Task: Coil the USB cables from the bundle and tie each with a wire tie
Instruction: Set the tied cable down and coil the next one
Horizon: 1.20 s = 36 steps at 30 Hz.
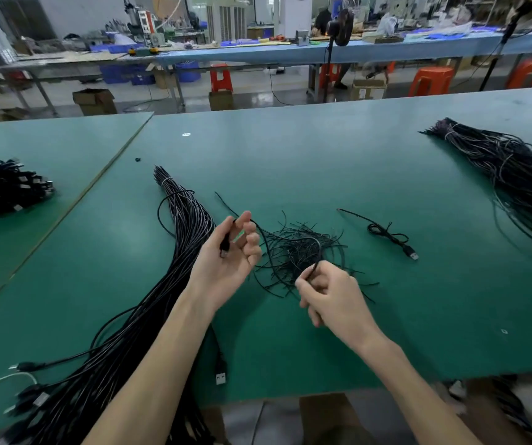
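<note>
— Plugs at the near edge, and we start there: one USB plug [221, 377] lies flat on the green table [419, 316], just beside the fat end of the bundle [187, 229].
— And the bundle stretches away from us, left of the hands, to a pale band round its far tip.
— Now the hands, both raised over the table. We see the left hand [231, 255] palm towards us, fingers curled, gripping the connector end of a single black cable [260, 231].
— The cable passes over that forefinger, swings across and drops into the right hand [329, 293]. Thumb and forefinger pinch it there; the other fingers are folded under.
— Right behind the hands, the wire ties [297, 258] lie in a loose black heap on the table.
— Further right we spot one tied cable [390, 236], cinched at the middle, its USB end on the near side.
— Far left, a pile of coiled cables [4, 187] on the neighbouring tabletop; far right, a second bundle [515, 175], well apart from everything.
— Beyond the table, we have work benches and orange stools [431, 80].
</note>
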{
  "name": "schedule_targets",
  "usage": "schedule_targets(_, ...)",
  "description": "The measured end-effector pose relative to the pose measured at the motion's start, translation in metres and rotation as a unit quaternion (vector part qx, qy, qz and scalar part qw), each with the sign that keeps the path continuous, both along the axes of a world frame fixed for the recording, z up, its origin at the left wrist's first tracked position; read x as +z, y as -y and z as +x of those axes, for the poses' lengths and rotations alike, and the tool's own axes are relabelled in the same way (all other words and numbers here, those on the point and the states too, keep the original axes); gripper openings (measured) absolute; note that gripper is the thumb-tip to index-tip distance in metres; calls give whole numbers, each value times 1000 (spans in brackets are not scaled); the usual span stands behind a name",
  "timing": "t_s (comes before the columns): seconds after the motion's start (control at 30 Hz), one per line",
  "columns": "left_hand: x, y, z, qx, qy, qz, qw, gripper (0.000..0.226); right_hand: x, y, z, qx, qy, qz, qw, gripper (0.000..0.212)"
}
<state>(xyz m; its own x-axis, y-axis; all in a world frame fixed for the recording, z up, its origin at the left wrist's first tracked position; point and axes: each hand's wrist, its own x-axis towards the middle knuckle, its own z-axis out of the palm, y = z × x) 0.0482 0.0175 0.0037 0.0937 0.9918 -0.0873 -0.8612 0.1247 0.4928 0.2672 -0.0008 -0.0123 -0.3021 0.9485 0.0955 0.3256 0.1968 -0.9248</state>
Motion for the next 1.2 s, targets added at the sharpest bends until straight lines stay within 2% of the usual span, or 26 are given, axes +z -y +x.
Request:
schedule_targets(0.1,-1,4,-7,-15,32,32,999,31,-1,0,4,-37,-29,-33,998,20)
schedule_targets(0.27,1,13,-8,-41,0,67,997,31,-1,-1,4,-108,-35,-35,993,17)
schedule_targets(0.37,2,16,-9,-108,42,73,991,27,-1,1,2,-171,26,59,983,13)
schedule_targets(0.43,4,19,-7,-145,59,80,984,27,2,4,0,-173,60,124,975,15)
schedule_targets(0.53,5,22,-6,-157,35,106,981,29,4,6,-8,-145,143,240,949,42)
schedule_targets(0.57,4,22,-6,-159,26,116,980,30,5,7,-11,-157,168,276,933,42)
schedule_targets(0.63,2,23,-7,-168,23,130,977,31,8,7,-20,-183,182,312,915,29)
schedule_targets(0.73,-3,20,-9,-177,41,147,972,34,12,3,-29,-158,188,331,911,13)
schedule_targets(0.8,-2,18,-11,-169,63,136,974,36,15,0,-32,-136,184,335,914,12)
schedule_targets(0.87,-2,16,-13,-141,109,82,981,35,18,-2,-32,-129,171,333,918,18)
schedule_targets(0.97,-4,12,-19,-16,172,5,985,29,20,-2,-28,-133,149,330,922,24)
schedule_targets(1.07,-5,11,-22,64,155,3,986,54,17,-2,-23,-140,149,348,915,21)
schedule_targets(1.1,-4,11,-21,65,146,10,987,53,16,-3,-20,-144,150,353,912,23)
schedule_targets(1.2,-4,13,-20,35,162,23,986,26,12,-4,-12,-151,184,384,892,31)
